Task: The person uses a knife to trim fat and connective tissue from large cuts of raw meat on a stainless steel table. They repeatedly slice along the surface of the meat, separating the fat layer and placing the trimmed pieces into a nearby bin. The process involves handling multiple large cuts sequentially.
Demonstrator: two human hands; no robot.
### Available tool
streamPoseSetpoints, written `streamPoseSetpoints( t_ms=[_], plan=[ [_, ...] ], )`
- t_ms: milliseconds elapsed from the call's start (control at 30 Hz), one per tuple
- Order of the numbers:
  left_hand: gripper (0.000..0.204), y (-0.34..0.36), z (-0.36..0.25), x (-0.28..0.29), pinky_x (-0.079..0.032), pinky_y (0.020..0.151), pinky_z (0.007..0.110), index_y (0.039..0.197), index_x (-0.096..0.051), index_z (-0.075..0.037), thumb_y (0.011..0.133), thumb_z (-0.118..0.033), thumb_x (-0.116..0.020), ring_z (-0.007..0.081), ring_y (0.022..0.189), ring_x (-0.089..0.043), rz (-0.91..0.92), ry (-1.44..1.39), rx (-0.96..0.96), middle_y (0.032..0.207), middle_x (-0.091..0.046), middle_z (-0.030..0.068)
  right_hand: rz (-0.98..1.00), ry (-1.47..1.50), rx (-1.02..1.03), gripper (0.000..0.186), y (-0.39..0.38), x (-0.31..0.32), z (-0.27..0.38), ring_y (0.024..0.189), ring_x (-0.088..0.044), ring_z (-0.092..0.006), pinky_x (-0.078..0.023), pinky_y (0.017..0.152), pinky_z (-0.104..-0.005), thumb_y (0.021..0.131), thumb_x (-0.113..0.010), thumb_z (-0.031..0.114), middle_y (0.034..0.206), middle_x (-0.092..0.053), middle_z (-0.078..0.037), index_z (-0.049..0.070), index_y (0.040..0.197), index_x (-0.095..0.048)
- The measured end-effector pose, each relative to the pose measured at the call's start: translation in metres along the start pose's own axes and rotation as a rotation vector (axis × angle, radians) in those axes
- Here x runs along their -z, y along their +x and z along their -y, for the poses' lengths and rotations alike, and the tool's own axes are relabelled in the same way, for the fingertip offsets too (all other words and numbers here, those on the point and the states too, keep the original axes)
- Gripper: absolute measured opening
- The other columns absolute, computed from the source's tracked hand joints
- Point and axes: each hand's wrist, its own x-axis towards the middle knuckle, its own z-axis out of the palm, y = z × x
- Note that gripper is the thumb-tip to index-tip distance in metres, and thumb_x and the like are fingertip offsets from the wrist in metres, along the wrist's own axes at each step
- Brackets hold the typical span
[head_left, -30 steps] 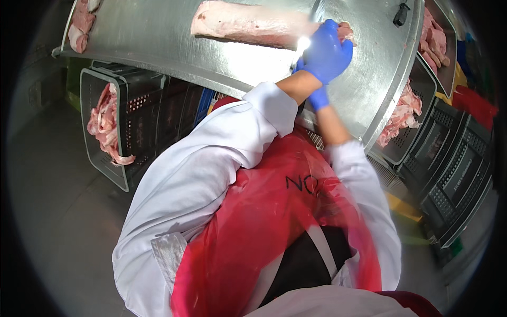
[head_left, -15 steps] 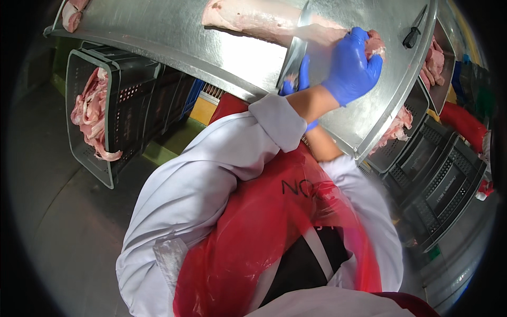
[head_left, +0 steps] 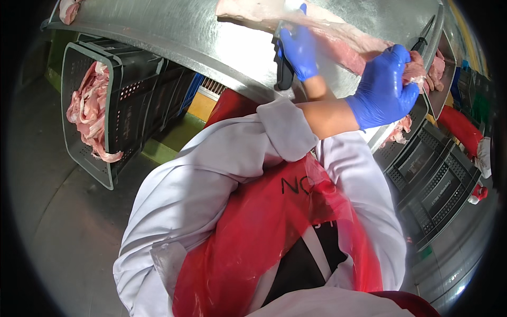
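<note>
My forearms cross over the near edge of the steel table. My left hand, in a blue glove, reaches to the right and is closed on the right end of a long slab of meat, pale fat on top and pink flesh along its near side. Left of it, my right hand, also blue-gloved, grips a knife by its black handle. The blade is blurred and partly hidden where it meets the slab's near side.
A second black-handled knife lies near the table's right edge. At left, a dark crate holds meat trimmings. Further meat pieces sit in a tray at right, above dark crates. A co-worker's red clothing shows at far right.
My left hand has drawn the slab's end to the right and nearer. The knife has swung round and my right hand has come out from behind my left forearm.
</note>
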Motion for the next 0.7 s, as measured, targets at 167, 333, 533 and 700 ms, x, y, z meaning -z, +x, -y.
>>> streamPoseSetpoints(
  t_ms=[167, 333, 533, 700],
  plan=[
    [0.022, 0.020, -0.007, 0.016, -0.051, 0.065, 0.041, 0.095, -0.054, 0.004, 0.078, -0.007, -0.064, 0.0338, 0.068, -0.065, -0.005, -0.037, 0.085, 0.075, -0.062, 0.0195, -0.118, -0.087, 0.188, 0.077, -0.044, -0.047, -0.032, 0.060, -0.063, -0.0165, -0.054, 0.056, -0.0304, 0.095, -0.059, 0.019, 0.083, -0.068, -0.011, 0.016, 0.161, -0.021],
    [0.021, 0.021, -0.029, 0.014, -0.052, 0.065, 0.040, 0.095, -0.054, 0.003, 0.078, -0.006, -0.064, 0.0314, 0.068, -0.066, 0.013, -0.032, 0.027, 0.075, -0.063, 0.0180, -0.005, -0.069, 0.026, 0.071, 0.020, -0.044, 0.014, 0.056, -0.063, -0.0178, -0.055, 0.054, -0.0340, 0.097, -0.055, 0.022, 0.080, -0.068, -0.014, 0.013, 0.160, -0.023],
    [0.019, 0.039, -0.050, 0.022, -0.051, 0.065, 0.039, 0.089, -0.049, 0.002, 0.078, -0.006, -0.062, 0.0307, 0.066, -0.062, -0.016, -0.271, 0.038, 0.071, -0.057, 0.0151, -0.150, -0.253, 0.270, 0.076, -0.015, -0.082, -0.007, 0.056, -0.065, -0.0210, -0.055, 0.054, -0.0362, 0.096, -0.051, 0.023, 0.070, -0.067, -0.014, 0.013, 0.162, -0.016],
    [0.018, 0.042, -0.065, 0.035, -0.052, 0.068, 0.035, 0.085, -0.044, 0.001, 0.078, -0.004, -0.060, 0.0269, 0.064, -0.060, 0.035, -0.236, 0.075, 0.072, -0.055, 0.0142, -0.091, -0.138, 0.206, 0.062, 0.018, -0.098, 0.007, 0.057, -0.065, -0.0231, -0.055, 0.056, -0.0378, 0.098, -0.050, 0.020, 0.069, -0.064, -0.014, 0.009, 0.155, -0.028]
  ],
)
